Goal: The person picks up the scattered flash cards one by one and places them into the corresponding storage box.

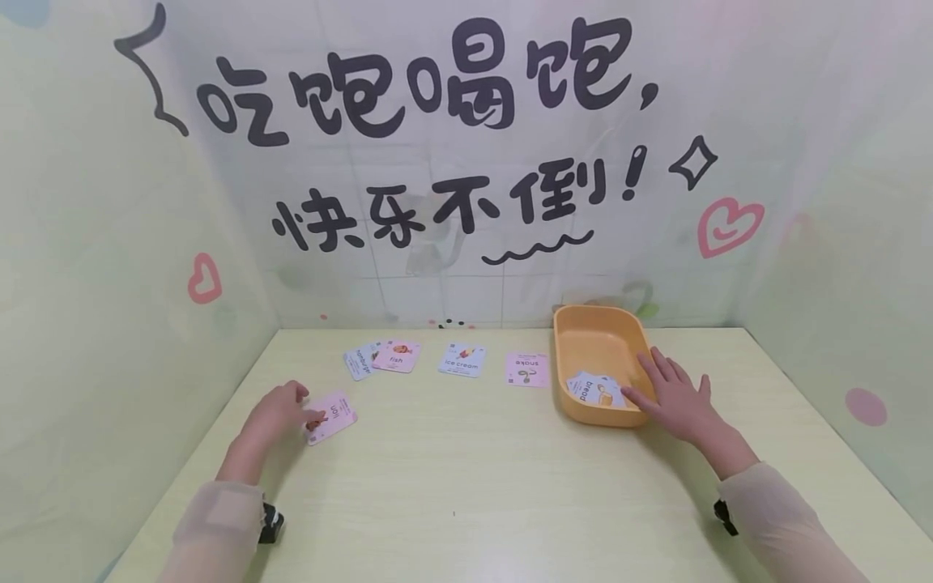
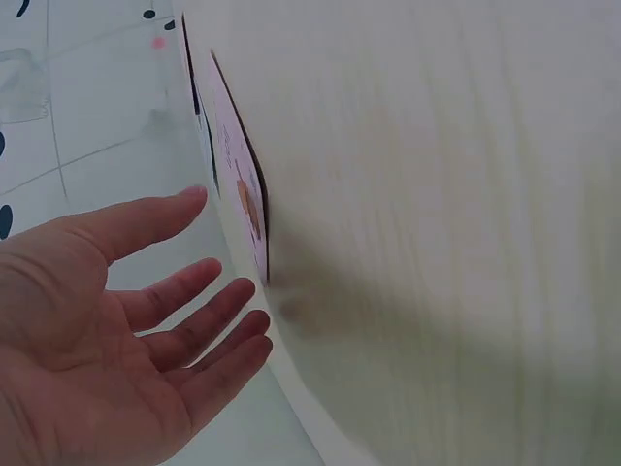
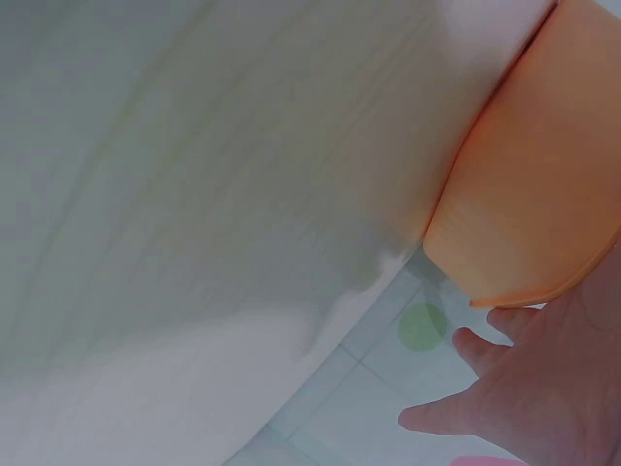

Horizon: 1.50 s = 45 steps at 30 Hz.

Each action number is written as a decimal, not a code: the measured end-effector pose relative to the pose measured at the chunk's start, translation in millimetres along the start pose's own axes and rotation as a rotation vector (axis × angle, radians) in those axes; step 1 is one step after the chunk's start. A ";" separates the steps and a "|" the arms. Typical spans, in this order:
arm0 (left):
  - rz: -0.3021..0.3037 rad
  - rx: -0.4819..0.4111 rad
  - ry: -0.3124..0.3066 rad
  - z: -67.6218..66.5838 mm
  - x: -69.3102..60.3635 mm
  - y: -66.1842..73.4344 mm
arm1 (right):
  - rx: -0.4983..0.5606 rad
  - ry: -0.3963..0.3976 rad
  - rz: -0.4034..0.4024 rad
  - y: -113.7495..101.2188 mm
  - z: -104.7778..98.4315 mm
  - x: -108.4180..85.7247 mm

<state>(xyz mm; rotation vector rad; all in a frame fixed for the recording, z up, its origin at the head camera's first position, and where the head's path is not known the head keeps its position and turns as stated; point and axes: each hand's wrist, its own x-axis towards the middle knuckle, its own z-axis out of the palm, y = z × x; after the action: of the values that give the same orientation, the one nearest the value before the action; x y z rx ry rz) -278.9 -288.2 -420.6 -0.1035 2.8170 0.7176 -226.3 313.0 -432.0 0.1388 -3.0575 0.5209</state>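
On the left side of the table, my left hand (image 1: 273, 417) hovers at the edge of a pink lion card (image 1: 338, 413). In the left wrist view the fingers of that hand (image 2: 155, 330) are loosely bent and apart, with the card (image 2: 243, 180) lying flat beyond the fingertips and nothing held. My right hand (image 1: 678, 398) is spread over the right rim of an orange tray (image 1: 599, 344). From the right wrist, the tray's outer wall (image 3: 534, 184) shows, with extended fingers by its rim. A bread card (image 1: 607, 392) lies on other cards inside the tray.
Along the back of the table lie a hamburger card (image 1: 357, 362), partly under a fish card (image 1: 397, 357), an ice cream card (image 1: 462, 361) and a snake card (image 1: 526, 371). A printed curtain (image 1: 437, 291) hangs behind the table (image 1: 452, 470) and along both sides.
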 end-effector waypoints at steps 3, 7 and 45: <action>0.010 0.062 -0.015 2.5 -1.9 -0.4 | 0.005 0.000 0.000 -0.3 -0.2 -0.4; 0.054 0.130 0.001 5.0 -4.2 1.6 | 0.006 -0.001 0.001 -0.4 -0.5 0.2; 0.013 0.027 0.119 8.0 -0.7 -0.3 | 0.005 0.005 0.002 -0.1 -1.3 1.0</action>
<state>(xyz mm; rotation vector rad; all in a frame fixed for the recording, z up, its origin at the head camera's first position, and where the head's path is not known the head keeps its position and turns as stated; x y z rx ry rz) -276.5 -284.6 -427.4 -0.1270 2.9423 0.6975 -227.3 313.2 -430.7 0.1339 -3.0517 0.5278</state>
